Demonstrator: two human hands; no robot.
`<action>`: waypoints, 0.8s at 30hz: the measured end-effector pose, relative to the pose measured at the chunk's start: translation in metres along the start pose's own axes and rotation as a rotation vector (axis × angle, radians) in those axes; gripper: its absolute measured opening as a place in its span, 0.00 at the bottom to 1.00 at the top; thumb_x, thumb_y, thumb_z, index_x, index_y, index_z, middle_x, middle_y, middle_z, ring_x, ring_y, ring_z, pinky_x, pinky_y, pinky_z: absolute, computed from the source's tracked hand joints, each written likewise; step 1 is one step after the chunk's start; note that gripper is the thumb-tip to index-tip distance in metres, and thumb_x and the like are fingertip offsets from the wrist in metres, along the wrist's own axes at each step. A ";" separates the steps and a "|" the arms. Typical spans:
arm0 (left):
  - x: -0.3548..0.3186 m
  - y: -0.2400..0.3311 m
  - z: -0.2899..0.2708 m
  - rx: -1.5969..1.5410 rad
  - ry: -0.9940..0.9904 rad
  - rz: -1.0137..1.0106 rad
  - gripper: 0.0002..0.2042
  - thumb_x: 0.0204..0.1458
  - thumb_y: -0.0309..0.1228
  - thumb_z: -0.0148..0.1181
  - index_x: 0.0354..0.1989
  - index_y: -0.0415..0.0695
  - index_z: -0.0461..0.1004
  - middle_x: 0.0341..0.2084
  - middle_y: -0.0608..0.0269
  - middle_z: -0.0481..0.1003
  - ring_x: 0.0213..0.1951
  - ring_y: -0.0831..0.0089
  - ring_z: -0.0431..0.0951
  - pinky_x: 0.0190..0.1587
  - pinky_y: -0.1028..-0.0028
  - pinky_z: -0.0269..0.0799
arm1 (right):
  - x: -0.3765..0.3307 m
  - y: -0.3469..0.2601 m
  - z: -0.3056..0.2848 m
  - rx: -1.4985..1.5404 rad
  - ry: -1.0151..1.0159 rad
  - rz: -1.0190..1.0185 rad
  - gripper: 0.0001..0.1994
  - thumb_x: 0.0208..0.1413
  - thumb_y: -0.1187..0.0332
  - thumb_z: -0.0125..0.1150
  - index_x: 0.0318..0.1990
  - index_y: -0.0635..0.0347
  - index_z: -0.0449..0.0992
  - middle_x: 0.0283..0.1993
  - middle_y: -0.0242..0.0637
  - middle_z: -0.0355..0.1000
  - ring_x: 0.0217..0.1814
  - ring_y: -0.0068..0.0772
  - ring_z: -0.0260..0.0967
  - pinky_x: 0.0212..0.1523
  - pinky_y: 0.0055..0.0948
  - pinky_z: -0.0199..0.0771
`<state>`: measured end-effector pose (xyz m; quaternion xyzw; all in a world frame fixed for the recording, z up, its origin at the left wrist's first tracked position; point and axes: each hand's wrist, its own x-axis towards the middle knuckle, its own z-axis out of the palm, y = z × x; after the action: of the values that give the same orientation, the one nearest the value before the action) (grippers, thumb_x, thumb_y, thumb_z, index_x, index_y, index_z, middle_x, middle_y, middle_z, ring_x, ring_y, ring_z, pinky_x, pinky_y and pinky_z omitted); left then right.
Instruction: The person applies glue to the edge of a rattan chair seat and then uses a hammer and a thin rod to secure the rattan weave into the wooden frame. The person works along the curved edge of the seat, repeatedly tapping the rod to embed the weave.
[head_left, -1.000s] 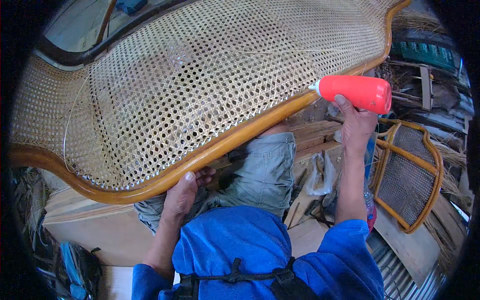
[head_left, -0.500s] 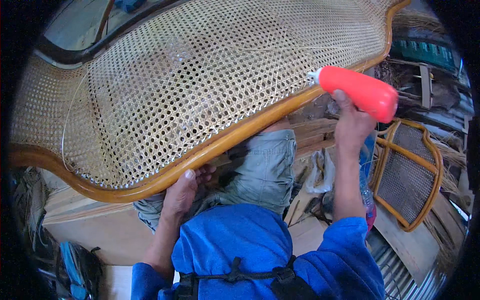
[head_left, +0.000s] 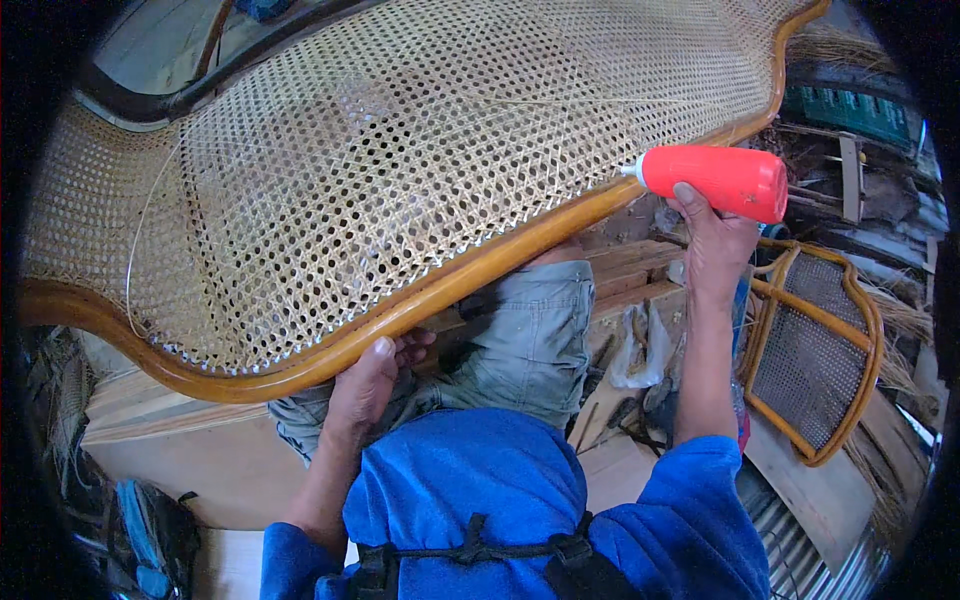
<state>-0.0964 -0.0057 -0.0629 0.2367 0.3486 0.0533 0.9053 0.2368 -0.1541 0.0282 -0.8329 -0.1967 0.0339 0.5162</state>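
Note:
Across my lap leans a large woven cane panel (head_left: 400, 170) in a curved, varnished wooden frame (head_left: 440, 305). My left hand (head_left: 372, 378) grips the near rail of that frame, thumb on top and fingers curled beneath. My right hand (head_left: 715, 235) is wrapped round a red squeeze bottle (head_left: 712, 180) with a white nozzle. The bottle lies nearly level, and its nozzle tip meets the cane edge just inside the rail. White glue-like dabs (head_left: 440, 258) line the cane edge to the left of the nozzle. A loose cane strand (head_left: 135, 240) loops over the panel's left side.
A smaller cane-filled wooden frame (head_left: 815, 350) stands at the right. Near my right forearm hangs a clear plastic bag (head_left: 640, 350). Wooden planks (head_left: 190, 440) lie under and left of the panel. A dark backpack (head_left: 155, 540) sits at the lower left.
My right hand has swung the red bottle to a more level tilt and brought its nozzle down slightly onto the cane edge. My left hand keeps its place on the rail.

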 end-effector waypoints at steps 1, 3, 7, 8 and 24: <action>0.000 0.000 0.000 0.000 0.002 0.001 0.22 0.53 0.41 0.52 0.53 0.41 0.64 0.45 0.58 0.70 0.48 0.64 0.70 0.49 0.66 0.65 | 0.000 0.002 0.000 -0.049 -0.003 -0.004 0.13 0.43 0.75 0.68 0.37 0.65 0.74 0.35 0.33 0.74 0.35 0.24 0.70 0.39 0.25 0.71; 0.000 0.000 0.000 0.003 0.007 -0.001 0.22 0.53 0.41 0.53 0.53 0.41 0.64 0.45 0.58 0.70 0.48 0.63 0.70 0.49 0.66 0.65 | 0.000 0.002 0.000 -0.072 -0.008 0.013 0.13 0.42 0.75 0.68 0.37 0.65 0.74 0.35 0.33 0.74 0.36 0.24 0.70 0.41 0.25 0.70; 0.000 0.000 0.000 -0.007 0.014 -0.009 0.23 0.53 0.42 0.53 0.53 0.41 0.64 0.45 0.58 0.70 0.48 0.63 0.70 0.49 0.66 0.65 | -0.001 -0.002 0.004 -0.021 -0.030 0.037 0.14 0.43 0.74 0.68 0.38 0.65 0.74 0.36 0.33 0.74 0.38 0.24 0.70 0.43 0.26 0.69; 0.000 0.000 0.001 -0.009 0.009 -0.009 0.23 0.53 0.42 0.53 0.53 0.41 0.64 0.45 0.58 0.70 0.48 0.63 0.70 0.49 0.66 0.65 | -0.001 -0.003 0.004 -0.021 -0.039 0.028 0.14 0.43 0.74 0.68 0.39 0.65 0.74 0.36 0.33 0.74 0.38 0.24 0.70 0.44 0.26 0.69; 0.001 -0.001 -0.001 -0.022 0.008 -0.022 0.22 0.52 0.41 0.53 0.53 0.41 0.64 0.45 0.58 0.71 0.49 0.63 0.71 0.48 0.67 0.65 | 0.002 -0.011 -0.004 0.240 0.020 0.084 0.16 0.43 0.76 0.66 0.42 0.64 0.71 0.39 0.37 0.73 0.38 0.30 0.72 0.34 0.27 0.77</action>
<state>-0.0961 -0.0058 -0.0643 0.2224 0.3544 0.0481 0.9070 0.2362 -0.1522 0.0402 -0.7730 -0.1509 0.0703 0.6121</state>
